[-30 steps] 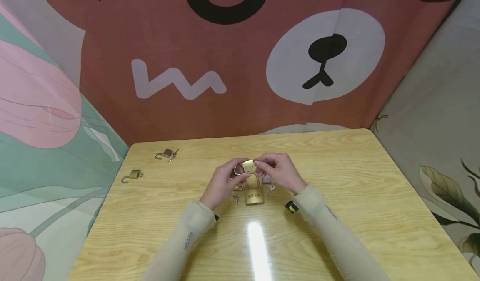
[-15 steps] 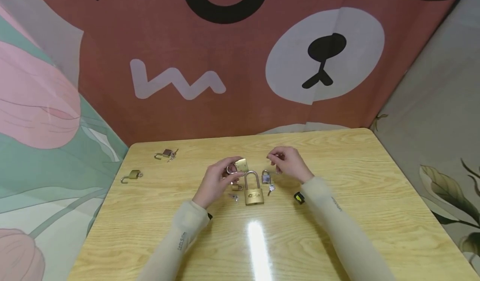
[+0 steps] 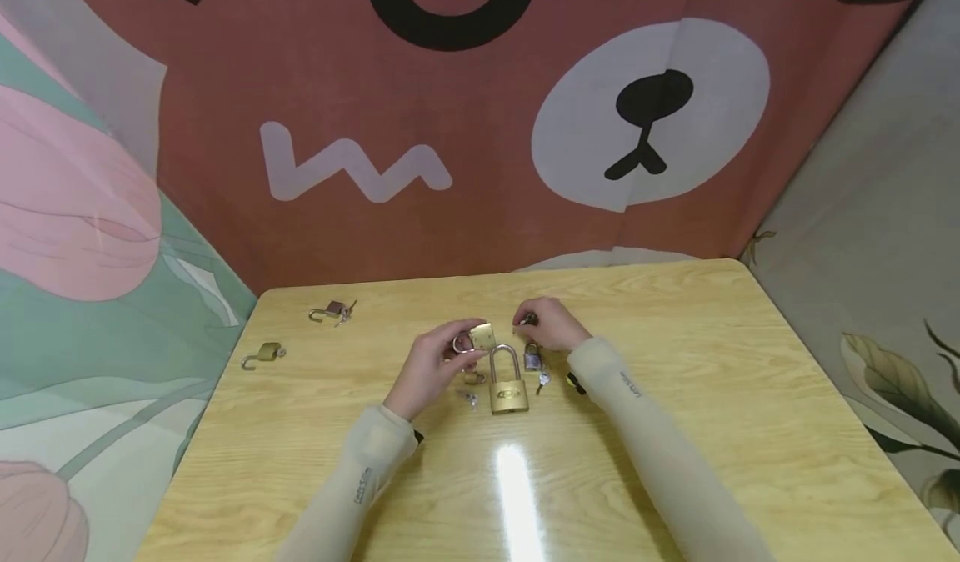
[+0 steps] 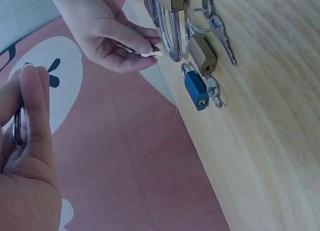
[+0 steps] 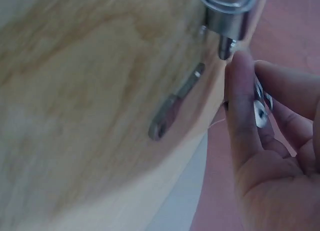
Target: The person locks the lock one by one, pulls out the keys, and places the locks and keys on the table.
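Note:
My left hand (image 3: 429, 366) holds a brass padlock (image 3: 482, 337) above the table, its shackle towards the palm. In the left wrist view that lock is mostly hidden behind the fingers. My right hand (image 3: 553, 325) pinches keys (image 5: 260, 113), partly covered by its fingers, to the right of the held lock. Between and below the hands lies a large brass padlock (image 3: 510, 396) with a long shackle. A small padlock (image 3: 532, 360) and a key (image 3: 543, 378) lie on its right. On its left are a small brass padlock (image 3: 474, 378), keys (image 3: 470, 398) and a blue padlock (image 4: 196, 88).
Two padlocks with open shackles lie at the far left of the wooden table (image 3: 675, 462): a brown one (image 3: 334, 307) with keys and a brass one (image 3: 269, 350). A printed cloth (image 3: 480, 237) hangs behind the table's back edge.
My right hand has left the brass padlock, swung out to the right, then come partway back with keys showing in its fingers. My left hand has shifted slightly left with the lock.

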A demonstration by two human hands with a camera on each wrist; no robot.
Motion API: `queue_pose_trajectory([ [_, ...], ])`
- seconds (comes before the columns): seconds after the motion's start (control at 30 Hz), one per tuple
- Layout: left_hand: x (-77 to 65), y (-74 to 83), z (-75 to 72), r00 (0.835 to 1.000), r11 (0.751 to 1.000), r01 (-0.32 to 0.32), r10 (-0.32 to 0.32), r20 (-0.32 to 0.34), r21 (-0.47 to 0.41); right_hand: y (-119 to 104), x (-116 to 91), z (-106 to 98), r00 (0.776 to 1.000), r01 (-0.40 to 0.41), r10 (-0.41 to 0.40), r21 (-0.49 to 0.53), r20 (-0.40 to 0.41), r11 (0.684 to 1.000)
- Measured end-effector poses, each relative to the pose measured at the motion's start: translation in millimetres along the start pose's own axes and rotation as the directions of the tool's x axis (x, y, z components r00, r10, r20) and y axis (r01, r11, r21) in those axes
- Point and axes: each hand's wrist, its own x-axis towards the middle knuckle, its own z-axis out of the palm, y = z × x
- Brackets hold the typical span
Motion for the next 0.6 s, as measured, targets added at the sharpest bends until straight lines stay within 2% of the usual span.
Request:
queue_pose_trajectory([
  [0.1,0.3,-0.3,0.5,1.000,1.000,0.002,-0.002,0.010,0.005,-0.2,2.4,2.1,1.000,0.008,-0.008,-0.029,0.008,1.000],
  [0.37,1.3,-1.3,2.1,1.000,1.000,0.002,-0.002,0.018,-0.015,-2.2,-1.5,-1.3,0.999,-0.048,0.048,-0.016,-0.002,0.999],
  [0.6,1.9,-1.2,1.9,1.000,0.999,0.014,-0.013,0.023,-0.029,-4.8,-4.6,-3.8,0.999,-0.032,0.032,-0.006,-0.018,0.999],
])
